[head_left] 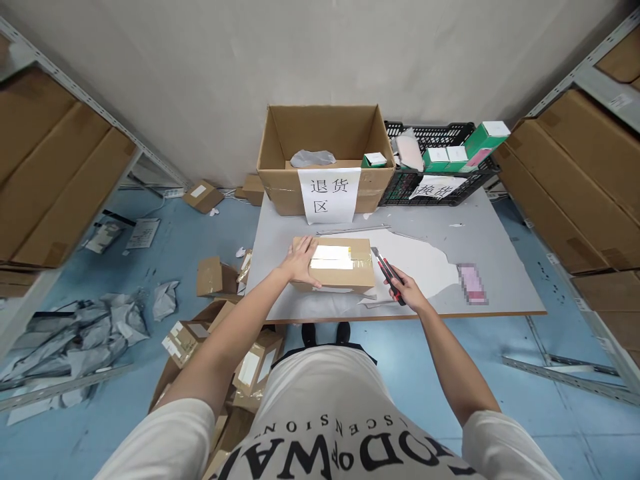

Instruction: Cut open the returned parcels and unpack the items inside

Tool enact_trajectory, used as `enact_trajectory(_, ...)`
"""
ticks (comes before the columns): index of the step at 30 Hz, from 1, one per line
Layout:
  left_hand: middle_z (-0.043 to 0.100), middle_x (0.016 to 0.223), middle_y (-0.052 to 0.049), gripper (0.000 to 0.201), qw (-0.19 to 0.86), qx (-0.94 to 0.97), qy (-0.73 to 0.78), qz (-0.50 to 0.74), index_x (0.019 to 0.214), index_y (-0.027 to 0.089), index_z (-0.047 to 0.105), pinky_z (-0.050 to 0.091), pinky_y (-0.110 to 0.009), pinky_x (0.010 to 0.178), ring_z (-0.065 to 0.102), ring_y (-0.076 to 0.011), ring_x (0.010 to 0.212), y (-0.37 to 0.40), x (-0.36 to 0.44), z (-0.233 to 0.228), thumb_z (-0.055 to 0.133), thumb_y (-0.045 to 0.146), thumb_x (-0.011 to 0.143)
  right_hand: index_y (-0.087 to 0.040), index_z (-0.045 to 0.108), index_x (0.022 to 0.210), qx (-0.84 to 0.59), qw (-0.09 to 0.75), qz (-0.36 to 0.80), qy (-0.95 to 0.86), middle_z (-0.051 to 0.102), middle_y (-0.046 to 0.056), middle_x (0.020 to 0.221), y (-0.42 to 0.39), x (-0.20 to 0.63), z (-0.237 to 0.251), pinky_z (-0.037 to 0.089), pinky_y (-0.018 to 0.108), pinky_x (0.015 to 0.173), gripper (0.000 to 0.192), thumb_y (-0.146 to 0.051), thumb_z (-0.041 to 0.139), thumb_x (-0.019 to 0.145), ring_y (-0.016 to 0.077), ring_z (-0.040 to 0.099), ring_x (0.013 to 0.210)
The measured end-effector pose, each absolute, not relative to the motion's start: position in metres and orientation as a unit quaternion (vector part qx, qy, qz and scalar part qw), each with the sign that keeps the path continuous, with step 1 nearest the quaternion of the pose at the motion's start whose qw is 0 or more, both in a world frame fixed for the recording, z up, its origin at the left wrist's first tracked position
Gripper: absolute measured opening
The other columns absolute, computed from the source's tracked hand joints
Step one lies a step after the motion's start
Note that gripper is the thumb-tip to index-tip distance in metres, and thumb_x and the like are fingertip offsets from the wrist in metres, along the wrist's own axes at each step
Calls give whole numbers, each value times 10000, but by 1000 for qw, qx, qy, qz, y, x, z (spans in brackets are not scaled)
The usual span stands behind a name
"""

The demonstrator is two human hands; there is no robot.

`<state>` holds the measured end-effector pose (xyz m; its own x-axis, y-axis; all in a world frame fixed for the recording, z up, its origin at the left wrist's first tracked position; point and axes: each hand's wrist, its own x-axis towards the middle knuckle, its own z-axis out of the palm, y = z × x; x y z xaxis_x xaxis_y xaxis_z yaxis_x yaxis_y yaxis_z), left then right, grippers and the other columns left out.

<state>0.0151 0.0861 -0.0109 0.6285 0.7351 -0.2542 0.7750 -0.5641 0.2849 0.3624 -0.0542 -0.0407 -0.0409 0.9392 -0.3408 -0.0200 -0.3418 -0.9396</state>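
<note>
white shirt (345, 393) with black lettering sits closest, at six o'clock, its sleeves reaching up both sides. dark shoes (326, 333) show just past its hem, near the front edge of a grey desk (273, 247).

the box (360, 257) lies flat on the desk; take it as the centre of the dial. it is brown, with clear tape and a white label (330, 263) on top. the left hand (301, 261) rests on its nine o'clock end, fingers spread wide over the cardboard. at three o'clock the right hand (407, 290) has its fingers wrapped around a red and black knife (389, 275). the knife points toward eleven, its tip just beside the box; i cannot tell whether they touch.

a white sheet (425, 267) lies flat at three o'clock, partly beneath the knife, and farther out that way is a pink, pixelated item (473, 283). at twelve stands an open carton (280, 190) with a paper sign (343, 203) on its front, a grey bag (313, 159) and a small green box (374, 160) inside. between one and two, a black crate (394, 192) holds green packs (487, 137) and a pale pouch (410, 152).

small boxes (209, 275) litter the blue floor (400, 373) from seven to nine, grey bags (107, 333) beyond.
</note>
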Motion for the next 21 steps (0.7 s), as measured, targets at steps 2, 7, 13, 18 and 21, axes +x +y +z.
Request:
enact_trajectory(2, -2, 1532, -219, 1399, 187, 883, 427, -53, 1478, 121, 23, 114, -640, 1049, -7, -426, 1389, 86, 15, -11, 653, 768, 410, -253, 320, 1421, -559, 404, 599, -407, 590, 38, 871, -54, 362, -42, 422, 229, 414, 717, -504, 579, 802, 88, 524, 493)
enact_trajectory(7, 2, 1531, -223, 1408, 186, 884, 426, -58, 1478, 120, 19, 117, -633, 1051, -9, -434, 1386, 86, 15, -9, 646, 780, 403, -250, 327, 1420, -555, 399, 611, -399, 604, 35, 853, -51, 365, -42, 420, 224, 406, 727, -495, 596, 790, 87, 523, 481)
enact_trajectory(13, 16, 1529, -229, 1423, 186, 884, 425, -59, 1477, 117, 16, 138, -634, 1044, -7, -438, 1385, 85, 16, -8, 652, 777, 388, -236, 366, 1411, -562, 365, 616, -415, 619, 20, 767, -39, 373, -32, 392, 205, 364, 718, -491, 602, 783, 84, 509, 438)
enact_trajectory(18, 19, 1534, -213, 1421, 191, 879, 434, -40, 1478, 117, 22, 199, -590, 1050, -12, -440, 1384, 79, 16, -10, 657, 768, 387, -221, 391, 1403, -563, 303, 634, -435, 609, 11, 713, -37, 382, -23, 404, 196, 366, 673, -461, 591, 806, 81, 507, 432)
enact_trajectory(21, 18, 1536, -202, 1411, 190, 881, 432, -31, 1477, 111, 44, 218, -560, 1061, 2, -429, 1388, 77, 15, -11, 661, 765, 390, -229, 400, 1399, -562, 287, 642, -435, 604, 5, 704, -38, 387, -22, 411, 199, 369, 649, -439, 592, 815, 81, 511, 429)
